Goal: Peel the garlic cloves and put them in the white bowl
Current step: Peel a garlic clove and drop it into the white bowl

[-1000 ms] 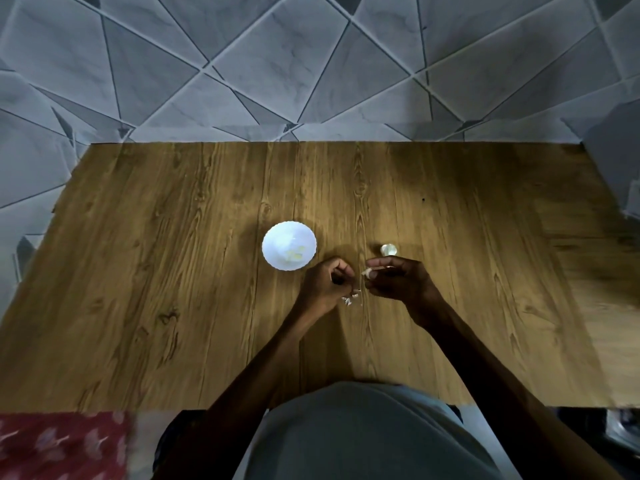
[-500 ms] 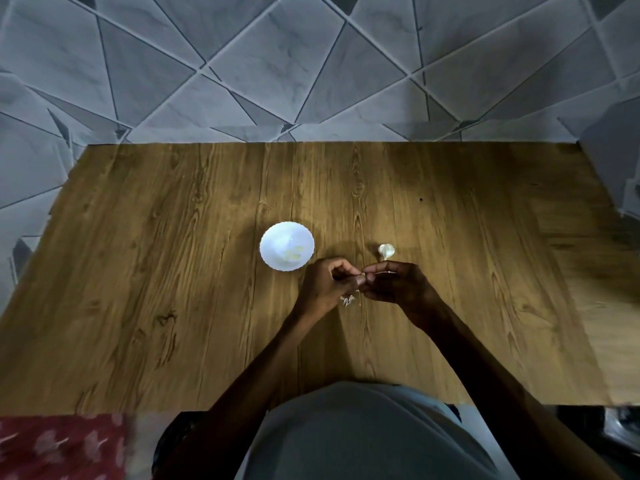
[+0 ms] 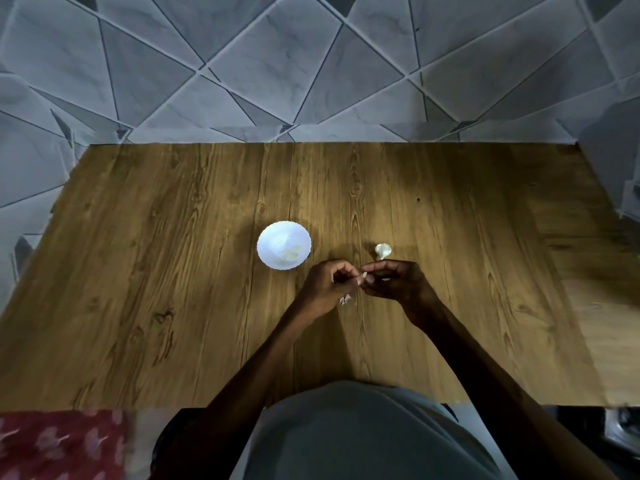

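A small white bowl (image 3: 284, 249) stands on the wooden table (image 3: 173, 289), with a few pale peeled cloves (image 3: 290, 255) inside. Just right of it, my left hand (image 3: 329, 285) and my right hand (image 3: 398, 282) meet fingertip to fingertip. Between them they pinch one small garlic clove (image 3: 364, 274), of which only a pale tip shows. Behind my right hand lies a piece of garlic (image 3: 383, 250) still in its skin. Bits of white peel (image 3: 345, 299) lie on the table under my left hand.
The table's far edge meets a grey tiled floor (image 3: 311, 64). A red patterned cloth (image 3: 59, 441) shows at the lower left, below the near edge. My grey-shirted body (image 3: 363, 434) fills the bottom middle.
My two hands were slightly apart a second ago; they have closed together on the clove. The bowl and the garlic piece on the table have not moved.
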{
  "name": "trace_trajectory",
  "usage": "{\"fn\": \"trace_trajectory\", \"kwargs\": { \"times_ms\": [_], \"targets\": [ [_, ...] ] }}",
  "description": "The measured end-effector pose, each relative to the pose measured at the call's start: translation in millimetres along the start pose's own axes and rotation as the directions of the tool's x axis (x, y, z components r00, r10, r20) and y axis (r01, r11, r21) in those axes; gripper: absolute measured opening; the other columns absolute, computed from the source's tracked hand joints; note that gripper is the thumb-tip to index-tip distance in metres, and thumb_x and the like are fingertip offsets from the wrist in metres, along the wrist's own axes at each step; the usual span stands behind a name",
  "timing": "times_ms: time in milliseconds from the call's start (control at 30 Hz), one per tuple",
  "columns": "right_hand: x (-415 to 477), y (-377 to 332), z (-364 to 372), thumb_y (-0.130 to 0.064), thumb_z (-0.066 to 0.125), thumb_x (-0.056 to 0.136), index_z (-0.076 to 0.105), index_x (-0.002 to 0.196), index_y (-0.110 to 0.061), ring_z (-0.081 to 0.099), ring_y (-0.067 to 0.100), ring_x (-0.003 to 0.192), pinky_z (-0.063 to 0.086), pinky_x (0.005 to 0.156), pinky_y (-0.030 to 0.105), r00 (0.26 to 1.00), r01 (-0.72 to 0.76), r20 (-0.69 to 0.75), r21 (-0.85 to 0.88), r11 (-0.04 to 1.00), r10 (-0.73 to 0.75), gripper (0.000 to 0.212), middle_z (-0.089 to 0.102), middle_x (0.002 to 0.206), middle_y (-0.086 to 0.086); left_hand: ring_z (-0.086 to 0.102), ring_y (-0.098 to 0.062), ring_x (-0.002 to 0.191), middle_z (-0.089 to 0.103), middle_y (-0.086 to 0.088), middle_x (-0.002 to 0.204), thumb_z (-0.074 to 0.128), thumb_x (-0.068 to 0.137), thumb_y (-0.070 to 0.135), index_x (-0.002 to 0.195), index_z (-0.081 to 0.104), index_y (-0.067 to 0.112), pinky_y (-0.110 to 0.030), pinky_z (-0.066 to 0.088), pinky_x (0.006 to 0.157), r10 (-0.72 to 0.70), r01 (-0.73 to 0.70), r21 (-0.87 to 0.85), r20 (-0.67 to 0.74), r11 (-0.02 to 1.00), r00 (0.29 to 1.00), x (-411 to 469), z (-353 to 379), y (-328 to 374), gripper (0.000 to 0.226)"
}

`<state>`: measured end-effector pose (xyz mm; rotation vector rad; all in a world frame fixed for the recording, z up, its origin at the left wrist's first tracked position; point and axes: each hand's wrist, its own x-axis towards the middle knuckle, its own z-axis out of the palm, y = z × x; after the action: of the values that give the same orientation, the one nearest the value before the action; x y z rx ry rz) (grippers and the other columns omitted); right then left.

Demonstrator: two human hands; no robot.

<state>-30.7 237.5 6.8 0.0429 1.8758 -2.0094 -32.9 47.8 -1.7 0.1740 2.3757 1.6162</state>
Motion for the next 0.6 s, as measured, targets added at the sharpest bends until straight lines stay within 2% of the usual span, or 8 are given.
{"fn": "trace_trajectory", "kwargs": {
  "times_ms": [67,167,267,333,433,500,600],
  "targets": [
    [0,2,-1,0.003,0.066,0.088,0.066,0.112,0.007,0.071,0.034,0.096,0.059,0.083,0.039,1.0,0.003,-0.024,-0.017,1.0,-0.004,0.024,0.072,0.099,0.023,0.065,-0.003,0.074,0.072,0.005,0.082,0.069,0.088,0.014,0.091,0.073,0.011,-0.021,0.049,0.068,-0.042,0.043,0.021,-0.019,0.999,0.999,0,3,-1,0.006],
    [0,0,-2,-0.002,0.066,0.09,0.067,0.113,0.004,0.071,0.032,0.097,0.059,0.081,0.035,0.998,-0.019,-0.055,-0.016,1.0,0.018,0.024,0.072,0.101,0.021,0.061,0.004,0.073,0.073,0.008,0.083,0.07,0.087,0.015,0.089,0.074,0.016,-0.012,0.042,0.066,-0.056,0.058,0.109,-0.029,0.992,0.998,-4,5,0,0.005],
    [-1,-1,-5,-0.005,0.066,0.09,0.067,0.115,0.0,0.071,0.03,0.096,0.058,0.08,0.034,0.996,-0.083,-0.023,0.024,0.996,0.083,0.025,0.072,0.101,0.019,0.061,0.001,0.076,0.073,0.004,0.092,0.068,0.09,0.015,0.099,0.075,0.015,-0.009,0.04,0.066,-0.066,0.076,0.196,-0.054,0.978,0.996,-8,9,1,0.012],
    [-1,-1,-6,-0.005,0.066,0.09,0.067,0.114,0.001,0.071,0.03,0.094,0.059,0.079,0.034,0.993,-0.12,-0.014,0.053,0.991,0.12,0.025,0.072,0.098,0.019,0.065,-0.002,0.085,0.073,0.004,0.099,0.068,0.089,0.014,0.107,0.073,0.014,-0.008,0.045,0.072,-0.088,0.102,0.124,-0.114,0.987,0.99,-11,11,7,0.019],
    [-1,1,-6,-0.004,0.065,0.091,0.067,0.111,0.003,0.072,0.026,0.088,0.059,0.077,0.032,0.991,-0.133,0.0,0.045,0.99,0.133,0.022,0.073,0.095,0.019,0.067,-0.003,0.091,0.074,0.008,0.095,0.072,0.085,0.015,0.106,0.073,0.018,-0.019,0.052,0.081,-0.029,0.032,0.019,-0.138,0.999,0.99,-12,12,14,0.021],
    [-1,-1,-6,-0.004,0.065,0.091,0.067,0.108,0.004,0.071,0.023,0.085,0.059,0.075,0.03,0.987,-0.163,0.009,0.029,0.986,0.163,0.02,0.073,0.093,0.017,0.069,-0.005,0.087,0.075,0.007,0.091,0.074,0.083,0.015,0.102,0.074,0.017,-0.022,0.054,0.08,0.0,0.003,0.023,-0.118,1.0,0.993,-12,13,17,0.019],
    [-2,-3,-8,-0.007,0.066,0.091,0.067,0.108,0.004,0.071,0.023,0.085,0.059,0.077,0.031,0.984,-0.172,0.044,-0.011,0.985,0.172,0.02,0.073,0.094,0.019,0.07,-0.006,0.081,0.076,0.004,0.086,0.078,0.081,0.014,0.095,0.077,0.013,-0.02,0.054,0.075,0.004,-0.002,0.017,-0.14,1.0,0.99,-12,12,19,0.015]
  ]
}}
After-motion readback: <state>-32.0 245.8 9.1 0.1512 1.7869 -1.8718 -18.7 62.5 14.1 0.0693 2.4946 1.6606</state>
